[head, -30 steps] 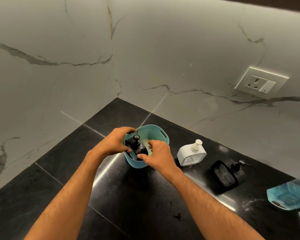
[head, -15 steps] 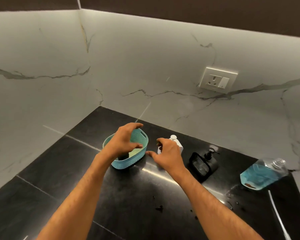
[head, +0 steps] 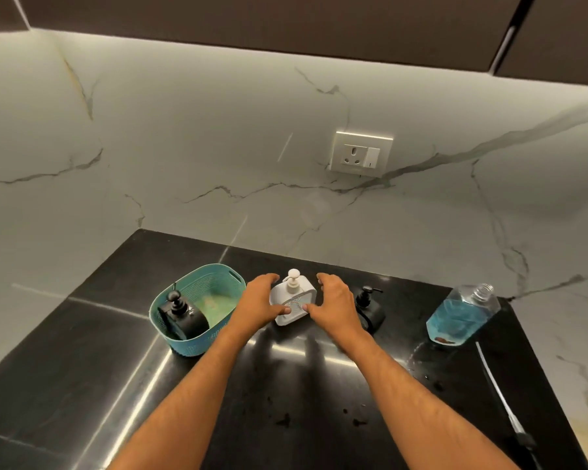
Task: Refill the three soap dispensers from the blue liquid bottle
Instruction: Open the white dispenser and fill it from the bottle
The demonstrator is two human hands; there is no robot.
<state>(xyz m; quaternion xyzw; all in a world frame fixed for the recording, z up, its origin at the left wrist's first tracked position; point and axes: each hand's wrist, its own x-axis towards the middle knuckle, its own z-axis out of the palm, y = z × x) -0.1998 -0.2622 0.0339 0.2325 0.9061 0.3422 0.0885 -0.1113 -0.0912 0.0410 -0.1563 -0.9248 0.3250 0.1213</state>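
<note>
sitting near the left edge of the black counter (head: 82,385), a teal perforated basket (head: 197,344) held one black pump dispenser (head: 182,317) against its left wall, upright, with something pale green on the basket floor beside it. just right of the basket, the left hand (head: 257,305) curved around the left side of the white pump dispenser (head: 294,301), its thumb laid on the ribbed front and its fingers reaching toward the back corner. that white dispenser stood upright toward the back edge of the counter, roughly midway along it, pump head on. the right hand (head: 333,303) mirrored the left on the dispenser's right side, thumb touching the front face and fingers curled at the rear corner, so both hands held the same bottle between them. half hidden behind the right hand, a second black pump dispenser (head: 370,308) stood on the counter, touching neither the white one nor the bottle. well apart, close to the right edge, the clear bottle of blue liquid (head: 462,317) stood uncapped and a little over half full, with wet marks on the counter at its base. small dark spots dotted the counter toward the front edge. on the marble wall (head: 184,147) behind the back edge sat a white socket plate (head: 362,154).
</note>
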